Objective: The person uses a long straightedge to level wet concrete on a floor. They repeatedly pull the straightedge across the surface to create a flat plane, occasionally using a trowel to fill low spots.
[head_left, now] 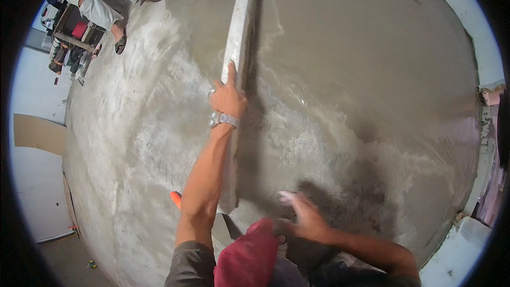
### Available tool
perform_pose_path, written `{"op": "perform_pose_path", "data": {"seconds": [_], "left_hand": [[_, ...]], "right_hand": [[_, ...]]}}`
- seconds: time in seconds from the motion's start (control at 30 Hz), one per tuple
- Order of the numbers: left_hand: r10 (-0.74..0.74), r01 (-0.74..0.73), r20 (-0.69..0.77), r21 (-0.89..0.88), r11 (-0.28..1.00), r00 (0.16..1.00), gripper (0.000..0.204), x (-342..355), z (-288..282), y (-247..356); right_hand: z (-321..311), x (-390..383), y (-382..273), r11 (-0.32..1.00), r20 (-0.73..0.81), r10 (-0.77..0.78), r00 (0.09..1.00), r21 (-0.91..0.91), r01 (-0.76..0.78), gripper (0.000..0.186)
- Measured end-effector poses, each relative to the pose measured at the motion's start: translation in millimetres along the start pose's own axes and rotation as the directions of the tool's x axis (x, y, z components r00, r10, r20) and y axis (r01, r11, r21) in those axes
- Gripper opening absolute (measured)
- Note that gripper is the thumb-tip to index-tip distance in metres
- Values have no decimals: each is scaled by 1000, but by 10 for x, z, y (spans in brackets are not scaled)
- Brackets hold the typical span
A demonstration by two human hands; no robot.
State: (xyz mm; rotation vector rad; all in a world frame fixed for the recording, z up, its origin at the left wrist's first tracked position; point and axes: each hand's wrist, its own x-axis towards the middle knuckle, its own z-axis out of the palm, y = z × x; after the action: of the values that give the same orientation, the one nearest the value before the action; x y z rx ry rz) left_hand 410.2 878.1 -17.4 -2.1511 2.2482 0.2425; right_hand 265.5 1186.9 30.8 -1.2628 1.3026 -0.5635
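My left hand (228,93), with a watch on the wrist, grips a long pale straightedge bar (241,10) that runs away from me over the smooth grey cement surface (366,58). My index finger lies along the bar's top. My right hand (305,218) is at the lower right of the bar, apart from it, slightly blurred, with its fingers apart. An orange tool handle (176,197) shows beside my left forearm; the rest of that tool is hidden. A red fabric item (247,255) is at the bottom middle, partly out of frame.
Another person's trousered legs (98,8) and sandals are at the top left, beside a low wooden stand (74,41) with assorted items. A cardboard sheet (38,133) leans on the left wall. Pale walls border the cement, with pink objects (492,97) at the right edge.
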Motion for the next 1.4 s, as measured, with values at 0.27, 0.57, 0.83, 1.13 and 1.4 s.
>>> {"op": "perform_pose_path", "data": {"seconds": [0.27, 0.57, 0.83, 1.13, 1.4], "left_hand": [[-50, 58, -66, 131, 990, 997, 95, 675, -10, -1165], [86, -66, -54, 290, 955, 995, 94, 609, 137, -983], [101, -97, -22, 140, 985, 995, 95, 373, 188, -646], [72, -72, -23, 29, 997, 997, 98, 242, 293, -326], [-32, 32, 31, -10, 999, 999, 97, 446, 170, -225]], "right_hand": [[815, 652, -452, 954, -49, -209, 977, 209, 215, 74], [648, 182, 373, 999, -32, -36, 999, 1, 36, 71], [618, 151, 322, 997, 14, 28, 1000, 77, -29, 70], [1018, 652, -19, 998, -177, -55, 983, -1, 56, 93], [1604, 1387, -88, 949, -434, -315, 844, -132, 287, 112]]}}
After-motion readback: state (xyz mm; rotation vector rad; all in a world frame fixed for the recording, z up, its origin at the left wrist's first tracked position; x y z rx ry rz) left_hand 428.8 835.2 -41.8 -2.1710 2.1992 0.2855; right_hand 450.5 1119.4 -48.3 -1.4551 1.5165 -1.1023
